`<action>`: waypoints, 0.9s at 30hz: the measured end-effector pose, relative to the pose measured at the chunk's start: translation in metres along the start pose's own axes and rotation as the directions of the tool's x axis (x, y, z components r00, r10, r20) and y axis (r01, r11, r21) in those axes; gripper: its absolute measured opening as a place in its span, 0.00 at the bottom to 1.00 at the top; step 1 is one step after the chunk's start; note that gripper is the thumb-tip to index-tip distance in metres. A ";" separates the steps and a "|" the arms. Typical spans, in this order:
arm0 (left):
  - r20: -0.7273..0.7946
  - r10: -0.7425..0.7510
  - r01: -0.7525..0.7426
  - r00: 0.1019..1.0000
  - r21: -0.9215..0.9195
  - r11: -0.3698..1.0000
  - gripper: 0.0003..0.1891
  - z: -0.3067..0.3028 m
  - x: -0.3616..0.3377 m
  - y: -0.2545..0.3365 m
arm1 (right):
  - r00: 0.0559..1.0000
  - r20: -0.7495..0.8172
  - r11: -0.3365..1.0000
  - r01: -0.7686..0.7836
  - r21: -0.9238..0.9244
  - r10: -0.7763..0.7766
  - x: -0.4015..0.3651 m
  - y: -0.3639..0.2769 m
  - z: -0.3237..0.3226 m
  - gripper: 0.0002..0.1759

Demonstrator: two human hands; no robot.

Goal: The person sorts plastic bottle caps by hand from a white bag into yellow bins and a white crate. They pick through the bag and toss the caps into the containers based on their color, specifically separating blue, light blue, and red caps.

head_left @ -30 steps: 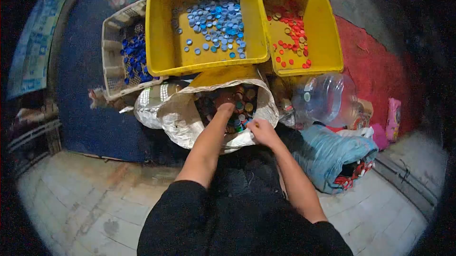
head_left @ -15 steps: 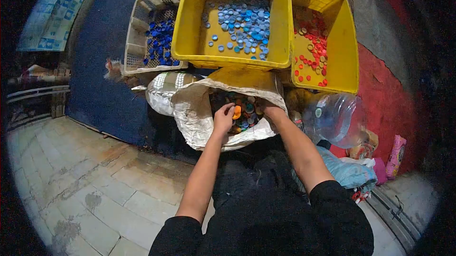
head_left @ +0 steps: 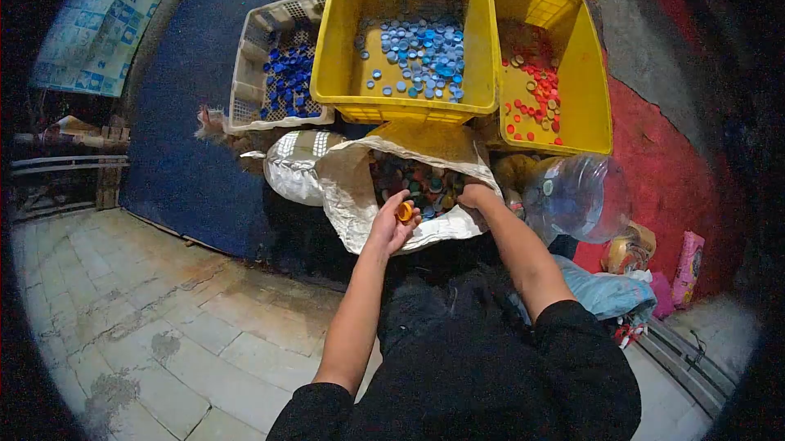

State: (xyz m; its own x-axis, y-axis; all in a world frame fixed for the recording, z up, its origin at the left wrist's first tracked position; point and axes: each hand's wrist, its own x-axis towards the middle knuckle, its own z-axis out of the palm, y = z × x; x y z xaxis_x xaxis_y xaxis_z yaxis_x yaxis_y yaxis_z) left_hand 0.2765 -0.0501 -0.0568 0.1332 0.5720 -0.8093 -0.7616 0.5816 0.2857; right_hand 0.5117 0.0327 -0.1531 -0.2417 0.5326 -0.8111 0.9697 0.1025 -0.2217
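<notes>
My left hand (head_left: 392, 227) is over the near side of a white woven sack (head_left: 347, 216), palm turned partly up. An orange bottle cap (head_left: 405, 211) is held in its fingers. My right hand (head_left: 477, 196) reaches in at the sack's right rim with its fingers curled. The fingertips are partly hidden, and what they hold cannot be made out. Inside the sack lies a heap of mixed bottle caps (head_left: 417, 182) in several colours.
Behind the sack stand a large yellow crate (head_left: 402, 106) with light blue caps, a white basket (head_left: 245, 89) with dark blue caps, and a yellow crate (head_left: 590, 98) with red caps. A clear plastic jug (head_left: 580, 200) lies right, a stuffed white bag (head_left: 294, 167) left.
My left hand has drawn back slightly toward me and turned its palm up, with the orange cap in it. My right hand stays at the sack's right side. The view has shifted slightly.
</notes>
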 end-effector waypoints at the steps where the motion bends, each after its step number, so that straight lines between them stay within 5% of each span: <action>1: -0.004 -0.005 0.005 1.000 0.002 1.000 0.16 -0.007 0.002 -0.003 | 1.000 0.026 0.999 0.007 0.046 -0.008 -0.001 -0.002 -0.002 0.32; 9: -0.042 0.039 -0.038 0.998 0.029 0.999 0.10 -0.031 0.001 -0.022 | 0.959 -0.283 0.952 0.055 0.301 0.034 -0.036 -0.012 0.008 0.34; 13: -0.038 0.021 -0.013 0.999 0.197 0.980 0.12 -0.029 0.000 -0.026 | 0.921 -0.388 0.740 0.278 0.613 -0.025 -0.079 -0.034 0.002 0.32; 15: 0.032 0.102 -0.103 0.994 0.548 0.830 0.13 -0.006 -0.014 -0.022 | 0.887 -0.459 0.667 0.373 0.645 -0.052 -0.090 -0.043 0.012 0.29; 16: 0.185 0.219 -0.286 0.958 0.665 0.689 0.21 -0.004 -0.011 -0.027 | 0.891 -0.450 0.596 0.399 0.697 -0.070 -0.101 -0.050 0.013 0.29; 17: 0.186 0.222 -0.289 0.957 0.662 0.691 0.21 -0.005 -0.009 -0.026 | 0.893 -0.442 0.520 0.420 0.744 -0.089 -0.112 -0.057 0.013 0.30; 19: 0.175 -0.079 -0.101 0.981 0.819 0.565 0.27 -0.005 -0.006 -0.020 | 0.873 -0.483 0.560 0.436 0.705 -0.072 -0.125 -0.069 0.018 0.31; 21: 0.248 -0.055 -0.196 0.967 0.865 0.463 0.30 -0.002 -0.009 -0.016 | 0.863 -0.486 0.562 0.471 0.680 -0.136 -0.143 -0.080 0.015 0.32; 24: 0.252 -0.218 -0.095 0.943 0.829 0.550 0.28 0.009 -0.027 -0.001 | 0.811 -0.575 0.585 0.521 0.621 -0.111 -0.146 -0.086 0.024 0.34; 27: 0.334 -0.173 -0.177 0.927 0.793 0.583 0.27 0.035 -0.064 0.012 | 0.810 -0.564 0.520 0.554 0.650 -0.158 -0.180 -0.096 -0.002 0.32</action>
State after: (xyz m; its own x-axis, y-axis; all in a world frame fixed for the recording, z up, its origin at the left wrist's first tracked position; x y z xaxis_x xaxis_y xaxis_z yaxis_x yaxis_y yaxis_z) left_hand 0.2809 -0.0594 0.0167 0.4670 0.6224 -0.6281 0.0356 0.6965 0.7166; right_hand 0.4625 -0.0711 0.0152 -0.3290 0.8896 -0.3169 0.3476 -0.1979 -0.9165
